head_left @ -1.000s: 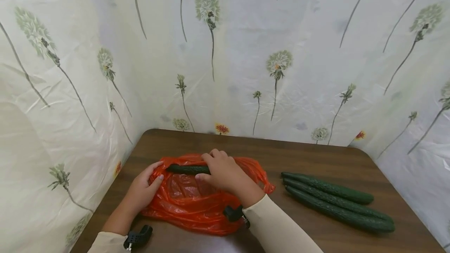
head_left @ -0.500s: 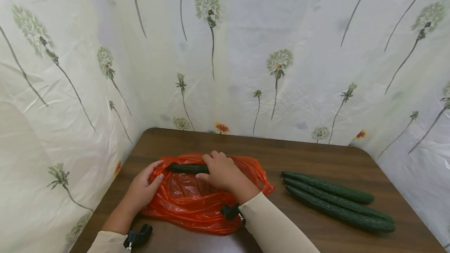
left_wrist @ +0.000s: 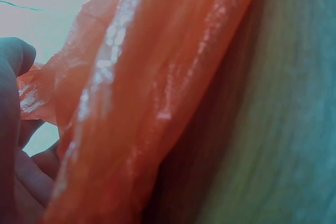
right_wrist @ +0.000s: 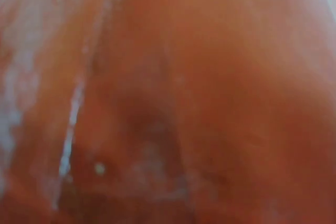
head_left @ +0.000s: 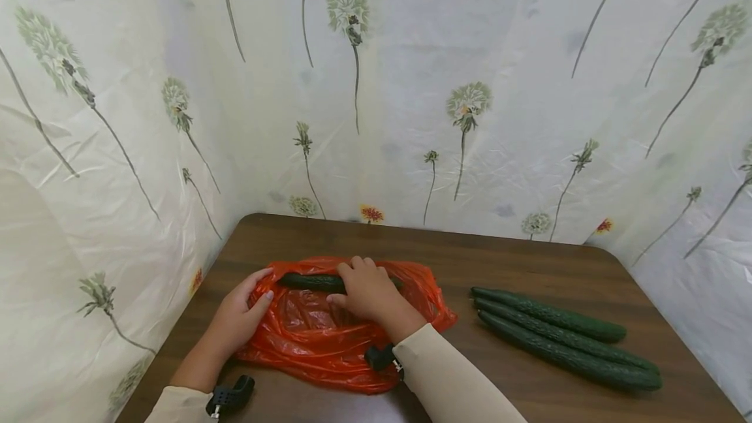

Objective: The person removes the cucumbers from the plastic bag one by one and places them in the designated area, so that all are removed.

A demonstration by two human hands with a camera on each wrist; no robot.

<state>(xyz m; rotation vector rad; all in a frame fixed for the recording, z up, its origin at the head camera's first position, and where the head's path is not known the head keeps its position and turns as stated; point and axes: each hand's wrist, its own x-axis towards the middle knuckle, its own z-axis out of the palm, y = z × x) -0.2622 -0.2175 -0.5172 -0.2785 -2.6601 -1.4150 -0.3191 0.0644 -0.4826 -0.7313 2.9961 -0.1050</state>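
A red plastic bag [head_left: 329, 358] lies on the table in the head view, its mouth spread open. Inside its mouth is a dark green cucumber [head_left: 311, 282], lying crosswise. My right hand [head_left: 370, 292] reaches over the cucumber and grips it, thumb on the near side and fingers over the far side. At the bag's left edge my left hand [head_left: 241, 312] pinches the plastic between thumb and fingers. Film of the bag [left_wrist: 142, 87] fills much of the left wrist view beside my fingers. Only blurred red plastic [right_wrist: 157, 103] shows in the right wrist view.
To the right of the bag, several cucumbers [head_left: 564, 338] lie side by side on the brown wooden table [head_left: 446, 247]. A flower-printed curtain [head_left: 399, 83] hangs behind and to the sides of the table.
My right hand has shifted slightly left along the cucumber, and a bit of the cucumber now shows on the hand's right side. My left hand stays in place.
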